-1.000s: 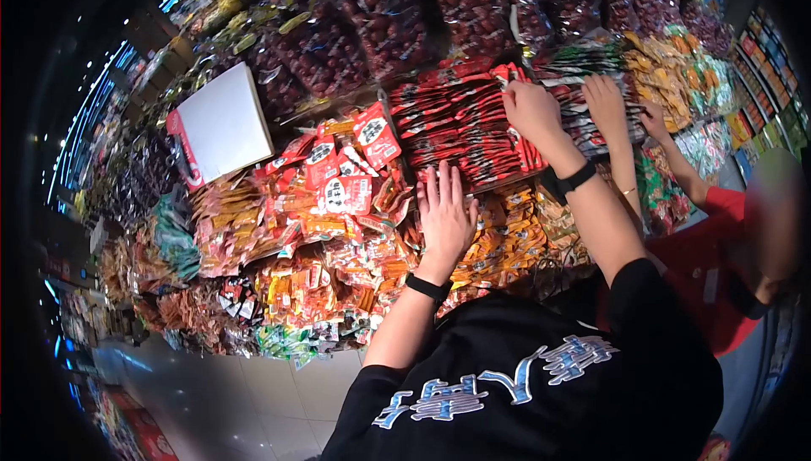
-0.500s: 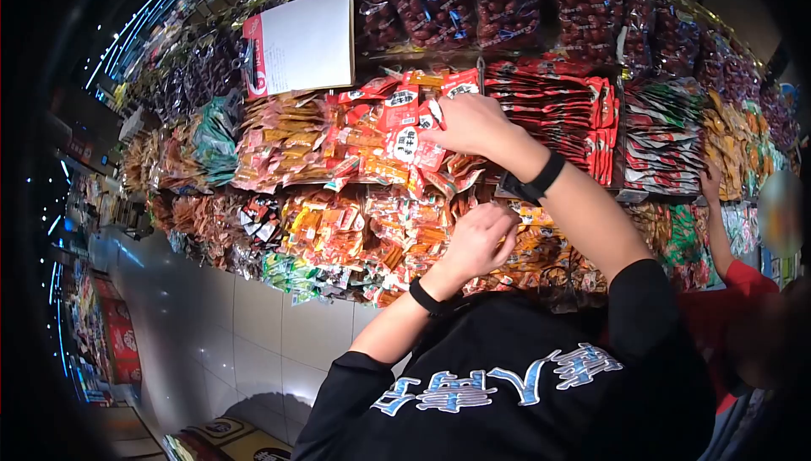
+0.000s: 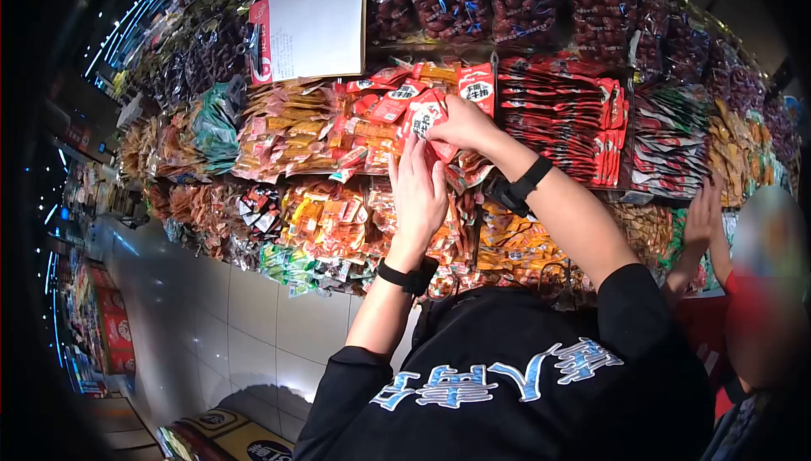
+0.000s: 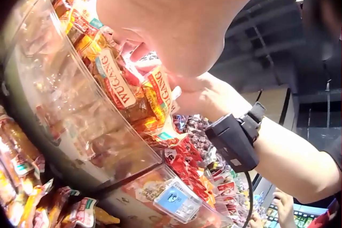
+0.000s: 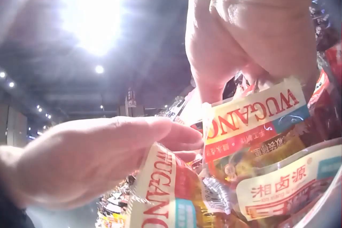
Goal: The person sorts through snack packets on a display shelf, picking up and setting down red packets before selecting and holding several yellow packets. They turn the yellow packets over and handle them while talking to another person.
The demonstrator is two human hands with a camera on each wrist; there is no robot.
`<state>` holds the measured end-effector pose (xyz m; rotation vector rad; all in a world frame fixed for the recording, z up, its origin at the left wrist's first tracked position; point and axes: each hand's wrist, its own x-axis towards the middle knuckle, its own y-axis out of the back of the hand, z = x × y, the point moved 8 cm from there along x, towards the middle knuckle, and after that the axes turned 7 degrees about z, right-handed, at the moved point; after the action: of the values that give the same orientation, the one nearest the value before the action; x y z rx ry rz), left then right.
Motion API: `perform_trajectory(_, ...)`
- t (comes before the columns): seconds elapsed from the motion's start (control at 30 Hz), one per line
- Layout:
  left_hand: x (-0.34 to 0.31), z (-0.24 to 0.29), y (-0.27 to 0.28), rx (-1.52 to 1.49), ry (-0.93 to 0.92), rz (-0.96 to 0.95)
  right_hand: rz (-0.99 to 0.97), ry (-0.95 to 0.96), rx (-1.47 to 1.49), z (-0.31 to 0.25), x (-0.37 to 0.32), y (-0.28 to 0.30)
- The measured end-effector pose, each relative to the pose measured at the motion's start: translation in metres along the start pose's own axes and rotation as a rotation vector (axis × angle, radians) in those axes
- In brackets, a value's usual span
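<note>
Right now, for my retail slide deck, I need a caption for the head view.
Right hand pinches a red snack packet while the left hand touches neighbouring packets.

Head cam looking down from above at snack shelves [image 3: 296, 136]; both wrist cams aiming up, v close, sharing WUGANG packets [image 4: 115, 81].
</note>
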<state>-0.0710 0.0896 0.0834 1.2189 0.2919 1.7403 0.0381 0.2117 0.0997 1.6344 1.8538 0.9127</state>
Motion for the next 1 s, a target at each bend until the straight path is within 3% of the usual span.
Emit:
perform_trajectory(0.13, 0.004, -0.007, -0.001, -0.029, -0.016, -0.003, 0.155, -0.004, 0.249, 0.028, 0.01, 0.017)
perform_trajectory(0.23, 0.006, -0.008, 0.002, -0.054, -0.014, 0.027, 0.183, 0.019, 0.779, 0.027, -0.001, 0.039)
perform_trajectory(0.27, 0.007, -0.005, 0.007, -0.095, 0.008, 0.054, 0.04, 0.011, 0.991, 0.015, -0.013, 0.046)
perform_trajectory(0.3, 0.01, 0.0, 0.013, -0.137, 0.027, 0.08, 0.017, 0.012, 1.087, 0.01, -0.024, 0.056)
perform_trajectory(0.37, 0.019, 0.023, 0.03, -0.412, 0.104, 0.053, -0.033, -0.015, 1.222, 0.005, -0.045, 0.068)
perform_trajectory(0.47, 0.012, 0.026, -0.001, -1.086, 0.456, -0.002, -0.088, 0.016, 1.301, 0.002, -0.078, 0.069)
perform_trajectory(0.57, 0.002, 0.03, -0.047, -1.504, 0.74, -0.068, 0.057, 0.126, 1.187, -0.002, -0.109, 0.071)
perform_trajectory(0.6, 0.006, 0.058, -0.032, -1.252, 0.611, -0.175, 0.102, 0.137, 1.112, 0.004, -0.117, 0.069)
perform_trajectory(0.67, 0.001, 0.076, -0.041, -1.299, 0.597, -0.284, 0.209, 0.202, 1.086, 0.012, -0.133, 0.08)
perform_trajectory(0.77, -0.002, 0.101, -0.051, -1.205, 0.48, -0.342, 0.229, 0.067, 1.017, 0.052, -0.152, 0.081)
perform_trajectory(0.83, -0.006, 0.121, -0.056, -1.173, 0.448, -0.429, 0.4, 0.093, 0.921, 0.077, -0.161, 0.098)
perform_trajectory(0.93, -0.005, 0.136, -0.074, -0.875, 0.078, -0.379, 0.783, 0.026, 0.671, 0.127, -0.17, 0.149)
perform_trajectory(0.97, -0.013, 0.142, -0.078, -0.903, 0.208, -0.514, 0.862, -0.021, 0.528, 0.138, -0.172, 0.169)
perform_trajectory(1.0, -0.02, 0.138, -0.095, -0.839, 0.125, -0.496, 0.936, -0.067, 0.384, 0.144, -0.172, 0.191)
